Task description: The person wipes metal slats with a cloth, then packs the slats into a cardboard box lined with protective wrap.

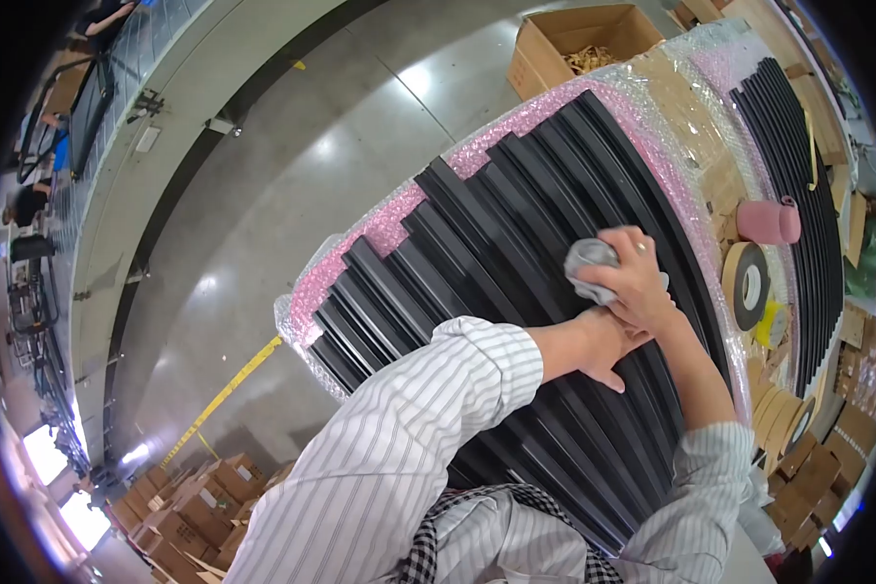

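My right hand (636,280), wearing a ring, is closed on a crumpled grey cloth (594,269). The cloth rests against long black grooved strips (516,234), which lie side by side with staggered ends. Just below, my left hand (602,343) lies flat on the strips with its thumb stretched out. My right wrist crosses over its fingers and partly hides them. Pink bubble wrap (316,292) lies under the strips and shows along their edge.
To the right are a pink mug (769,222), a black tape roll (748,285), tan tape rolls (781,419) and more black strips (793,195). An open carton (555,49) stands beyond the table. Cardboard boxes (200,506) are at lower left; yellow tape (224,394) marks the floor.
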Motion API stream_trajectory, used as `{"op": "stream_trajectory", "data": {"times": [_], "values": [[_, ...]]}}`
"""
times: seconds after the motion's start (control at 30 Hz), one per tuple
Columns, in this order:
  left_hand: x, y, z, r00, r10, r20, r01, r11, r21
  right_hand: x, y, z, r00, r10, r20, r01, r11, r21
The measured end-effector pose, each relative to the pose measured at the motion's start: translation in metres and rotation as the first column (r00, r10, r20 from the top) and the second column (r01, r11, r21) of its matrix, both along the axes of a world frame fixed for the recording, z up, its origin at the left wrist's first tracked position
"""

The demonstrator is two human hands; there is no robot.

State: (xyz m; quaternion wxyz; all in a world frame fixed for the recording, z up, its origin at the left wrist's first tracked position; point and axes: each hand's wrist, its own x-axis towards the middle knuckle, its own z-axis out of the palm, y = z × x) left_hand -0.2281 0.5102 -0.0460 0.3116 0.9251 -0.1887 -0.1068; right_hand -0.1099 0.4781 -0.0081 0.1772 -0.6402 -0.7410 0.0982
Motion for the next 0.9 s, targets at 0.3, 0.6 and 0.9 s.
{"op": "stream_trajectory", "data": {"times": [0.3,0.6,0.9], "values": [[0.007,-0.014,-0.026,0.961,0.129,0.245,-0.077,0.974,-0.213,-0.01,0.184,-0.035,1.0,0.004,-0.02,0.0,0.98,0.197],[0.005,-0.004,-0.018,0.932,0.178,0.314,-0.12,0.973,-0.196,-0.014,0.234,0.012,0.986,-0.073,-0.15,0.132,0.889,0.438],[0.074,-0.011,0.004,0.873,0.08,0.481,-0.107,0.994,0.029,0.096,-0.009,0.066,0.993,-0.102,-0.051,0.101,0.995,-0.022]]}}
